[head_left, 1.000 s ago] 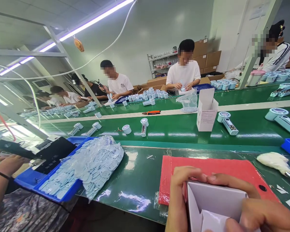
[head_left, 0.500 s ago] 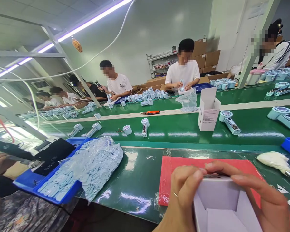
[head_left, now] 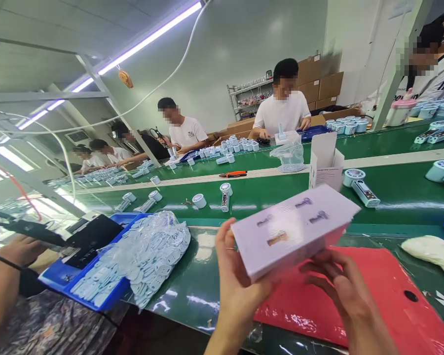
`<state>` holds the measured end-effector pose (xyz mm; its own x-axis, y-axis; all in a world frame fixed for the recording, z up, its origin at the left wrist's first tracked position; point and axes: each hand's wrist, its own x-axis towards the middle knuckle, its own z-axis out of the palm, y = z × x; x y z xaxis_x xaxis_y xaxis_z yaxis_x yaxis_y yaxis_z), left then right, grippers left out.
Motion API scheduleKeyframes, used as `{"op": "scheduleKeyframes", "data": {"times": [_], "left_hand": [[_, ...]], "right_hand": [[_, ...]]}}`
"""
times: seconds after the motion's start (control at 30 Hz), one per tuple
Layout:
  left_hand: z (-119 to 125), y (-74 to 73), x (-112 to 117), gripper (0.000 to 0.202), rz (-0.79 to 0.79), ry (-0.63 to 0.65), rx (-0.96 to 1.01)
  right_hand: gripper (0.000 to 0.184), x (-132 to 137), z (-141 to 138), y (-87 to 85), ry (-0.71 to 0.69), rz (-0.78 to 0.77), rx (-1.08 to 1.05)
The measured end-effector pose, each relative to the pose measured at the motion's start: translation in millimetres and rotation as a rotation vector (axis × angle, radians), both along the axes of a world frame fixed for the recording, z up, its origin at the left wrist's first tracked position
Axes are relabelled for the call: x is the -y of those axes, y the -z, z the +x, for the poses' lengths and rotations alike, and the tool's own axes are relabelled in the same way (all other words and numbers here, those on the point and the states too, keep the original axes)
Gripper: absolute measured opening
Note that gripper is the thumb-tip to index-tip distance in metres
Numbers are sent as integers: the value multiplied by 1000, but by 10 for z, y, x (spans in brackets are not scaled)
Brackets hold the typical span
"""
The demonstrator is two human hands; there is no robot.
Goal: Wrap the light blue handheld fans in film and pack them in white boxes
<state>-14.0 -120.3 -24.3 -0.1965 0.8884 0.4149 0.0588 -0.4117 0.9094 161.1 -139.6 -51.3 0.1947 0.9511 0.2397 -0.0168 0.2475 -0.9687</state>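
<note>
My left hand grips one end of a white cardboard box, thumb below and fingers behind. The box is tilted above the table, with small printed pictures of devices on the face toward me. My right hand is just under the box's lower right side, its fingers apart and slightly blurred. Whether those fingertips touch the box I cannot tell. Beneath both hands lies a shiny red mat with a black oval spot. A second white box stands upright with raised flaps behind the held one, partly covered by it.
Left, a blue tray and a plastic bag hold many light-blue flat parts. A neighbour's arm is beside them. Light-blue devices and orange-handled pliers lie on the green line. A whitish cloth bundle lies right.
The box, earlier held in both hands with its open inside facing me, has turned to show its printed face and moved up and left. My right hand has loosened its grasp and dropped lower.
</note>
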Motion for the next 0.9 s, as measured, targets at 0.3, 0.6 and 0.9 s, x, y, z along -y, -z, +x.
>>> {"op": "scheduleKeyframes", "data": {"times": [0.3, 0.6, 0.9], "left_hand": [[139, 206, -679, 65, -205, 69, -543], [-7, 388, -2558, 40, -330, 105, -532], [-95, 667, -3006, 42, -333, 200, -763]], "right_hand": [[47, -46, 119, -34, 93, -19, 196], [24, 142, 1533, 186, 460, -52, 676], [36, -134, 3542, 282, 482, -646, 1194]]}}
